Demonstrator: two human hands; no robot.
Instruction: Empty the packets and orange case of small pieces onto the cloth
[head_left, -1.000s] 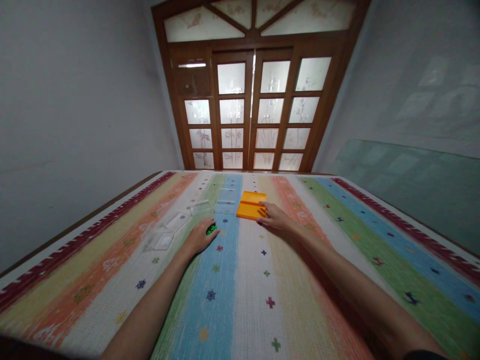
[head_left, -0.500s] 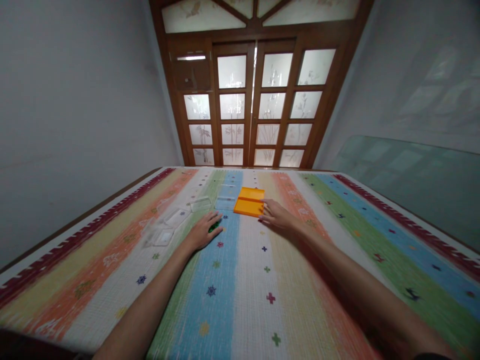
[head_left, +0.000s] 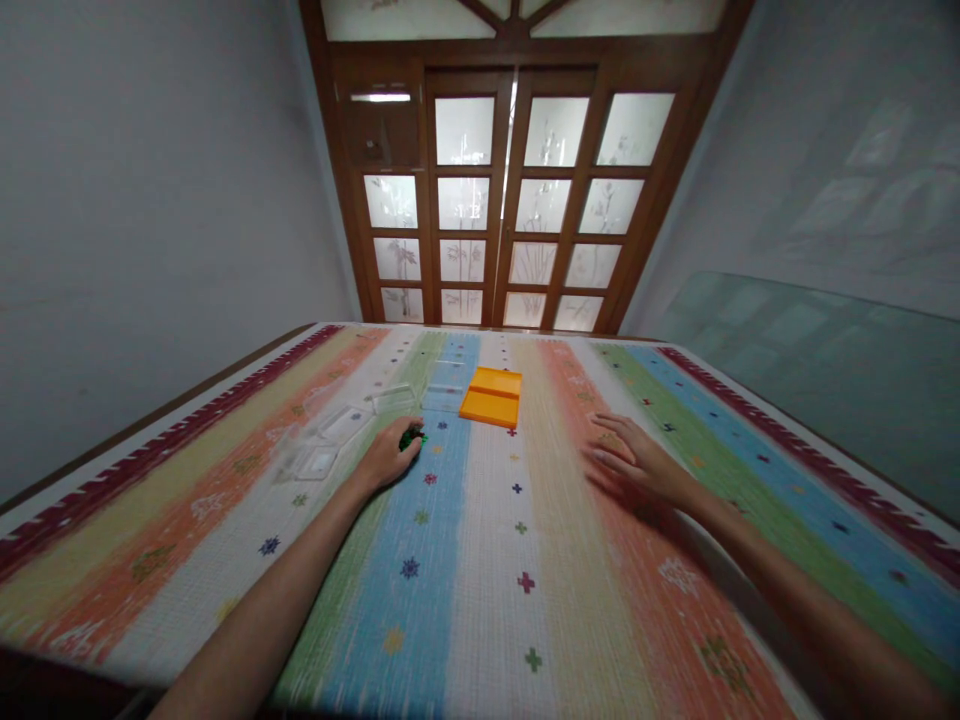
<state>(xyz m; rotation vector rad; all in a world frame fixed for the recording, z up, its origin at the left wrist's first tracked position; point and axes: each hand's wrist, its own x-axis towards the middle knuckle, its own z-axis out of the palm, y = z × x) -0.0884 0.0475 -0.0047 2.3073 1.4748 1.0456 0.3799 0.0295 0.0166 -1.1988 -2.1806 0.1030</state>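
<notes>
My left hand [head_left: 388,453] rests on the striped cloth, its fingers curled round some small dark-green pieces [head_left: 412,437] whose kind I cannot make out. Over the orange stripe, my right hand [head_left: 632,457] is apart from everything, fingers spread and slightly blurred, with nothing in them. Between the hands, farther back, an orange plastic case [head_left: 490,408] lies opened flat, and I see nothing inside it. A clear plastic case [head_left: 442,398] lies opened just left of it. More clear cases [head_left: 316,463] sit beyond and to the left of my left hand.
The striped tablecloth [head_left: 495,520] covers the table. A wooden door with glass panes [head_left: 465,204] stands beyond the far edge. Plain walls rise on both sides, and a pale greenish glass panel [head_left: 810,350] leans along the right.
My right hand has left the orange case and swung right over the orange stripe. My left hand stays by the green pieces, which show more between its fingers. The view has shifted slightly.
</notes>
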